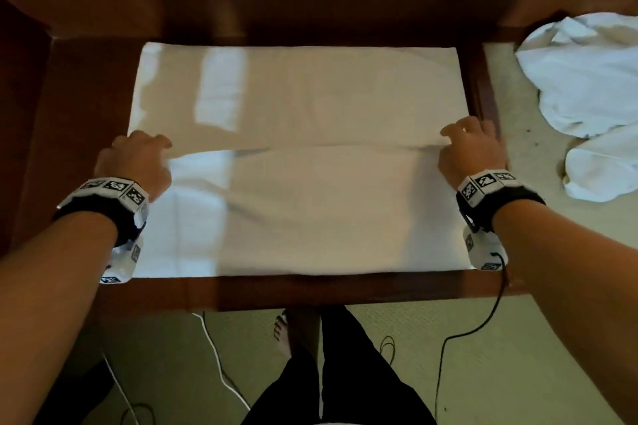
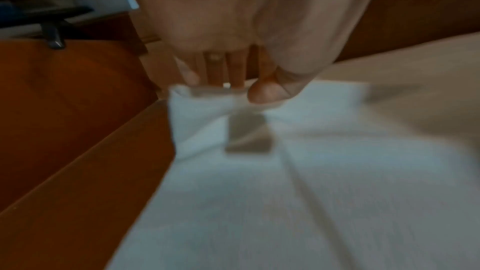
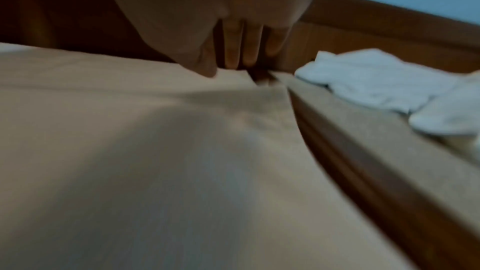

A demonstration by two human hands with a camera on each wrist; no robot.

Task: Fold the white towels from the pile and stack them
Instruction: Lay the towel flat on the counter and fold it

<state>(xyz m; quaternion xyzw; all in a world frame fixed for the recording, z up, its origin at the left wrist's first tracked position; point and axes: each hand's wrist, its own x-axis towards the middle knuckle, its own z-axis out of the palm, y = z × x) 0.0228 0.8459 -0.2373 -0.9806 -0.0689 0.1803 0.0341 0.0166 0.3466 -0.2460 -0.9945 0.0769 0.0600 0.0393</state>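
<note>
Presently, the desk [image 1: 276, 290] carries one towel [image 1: 297, 97] spread flat, its near half doubled over. The pile [image 1: 587, 86] waits beside the desk. Left hand [image 1: 136, 159] and right hand [image 1: 471, 152] pinch the folded edge's corners. Risk: uneven pull skews the fold; loose fingers [image 2: 235, 73] drop a corner.

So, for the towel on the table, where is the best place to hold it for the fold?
Hold the towel at the two corners of its loose edge, as the left hand and right hand do, each pinching from its outer side; probably this keeps the edge straight.
</note>
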